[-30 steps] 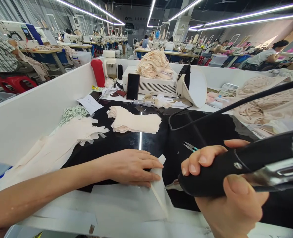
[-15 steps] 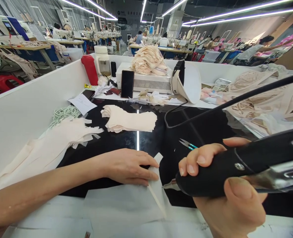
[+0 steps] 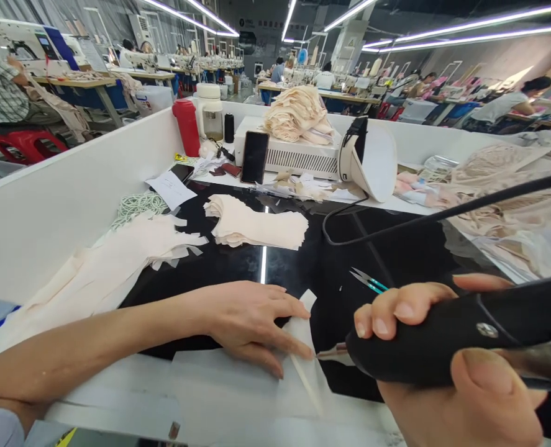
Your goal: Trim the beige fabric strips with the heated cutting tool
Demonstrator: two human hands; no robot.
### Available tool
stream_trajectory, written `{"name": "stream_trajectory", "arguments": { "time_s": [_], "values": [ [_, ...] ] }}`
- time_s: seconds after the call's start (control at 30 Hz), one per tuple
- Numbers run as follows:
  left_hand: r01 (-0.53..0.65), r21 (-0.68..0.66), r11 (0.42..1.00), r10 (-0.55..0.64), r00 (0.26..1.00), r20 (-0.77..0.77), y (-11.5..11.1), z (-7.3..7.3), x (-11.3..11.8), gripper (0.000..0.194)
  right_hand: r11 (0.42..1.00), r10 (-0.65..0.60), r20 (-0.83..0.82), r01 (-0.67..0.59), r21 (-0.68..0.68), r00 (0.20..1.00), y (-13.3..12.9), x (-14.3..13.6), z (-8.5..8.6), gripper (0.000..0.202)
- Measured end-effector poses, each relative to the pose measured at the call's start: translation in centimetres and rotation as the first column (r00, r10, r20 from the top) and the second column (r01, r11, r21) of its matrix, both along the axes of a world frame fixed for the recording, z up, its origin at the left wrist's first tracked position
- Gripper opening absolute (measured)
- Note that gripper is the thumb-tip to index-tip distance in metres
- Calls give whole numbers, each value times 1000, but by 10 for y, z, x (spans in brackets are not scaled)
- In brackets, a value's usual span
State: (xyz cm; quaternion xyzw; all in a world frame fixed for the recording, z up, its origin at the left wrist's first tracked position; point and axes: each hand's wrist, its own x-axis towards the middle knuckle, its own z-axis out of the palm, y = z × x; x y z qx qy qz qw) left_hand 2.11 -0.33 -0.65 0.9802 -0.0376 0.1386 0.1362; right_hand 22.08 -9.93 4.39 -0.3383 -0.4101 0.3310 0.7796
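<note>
My left hand (image 3: 256,323) rests palm down with fingers spread on a thin white fabric piece (image 3: 302,335) at the near edge of the black tabletop (image 3: 335,279). Wrapped in my right hand (image 3: 452,372) is a black handheld tool (image 3: 415,341). The tool's pointed metal tip meets the fabric's right edge, just beside my left fingertips. A translucent white sheet (image 3: 223,379) lies under my left hand and hangs toward me. Beyond them is a stack of cream fabric pieces (image 3: 261,223), and small scissors with teal handles (image 3: 368,280) lie right of centre.
A black cable (image 3: 396,228) crosses the right side. More cream pieces (image 3: 102,261) lie at left. Along the back stand a red bottle (image 3: 187,127), a phone (image 3: 255,158), a white box (image 3: 298,162) and a white lamp-like shade (image 3: 380,161). Fabric heaps fill the right.
The view has shifted, so the scene sits further right. My left fingers have spread wider and the index finger now reaches nearer the tool's tip. My right hand still grips the tool.
</note>
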Motion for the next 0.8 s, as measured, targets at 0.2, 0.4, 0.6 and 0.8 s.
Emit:
{"name": "stream_trajectory", "arguments": {
  "time_s": [0.2, 0.4, 0.6, 0.8],
  "values": [
    [-61, 26, 998, 63, 996, -66, -6, 2, 4, 41, 998, -5, 8, 6, -64, 1000, -2, 4, 6, 51],
    [-28, 76, 997, 26, 999, 19, -8, -3, 4, 45, 996, -56, -7, 55, -72, 998, -3, 4, 5, 52],
    [-74, 84, 994, 76, 997, -16, -11, -4, 5, 44, 997, -56, 23, 57, -59, 998, -2, 4, 4, 52],
    [-75, 91, 993, 75, 997, 3, -13, -8, 5, 45, 995, -78, 30, 80, -65, 996, -1, 4, 3, 51]
  ]
}}
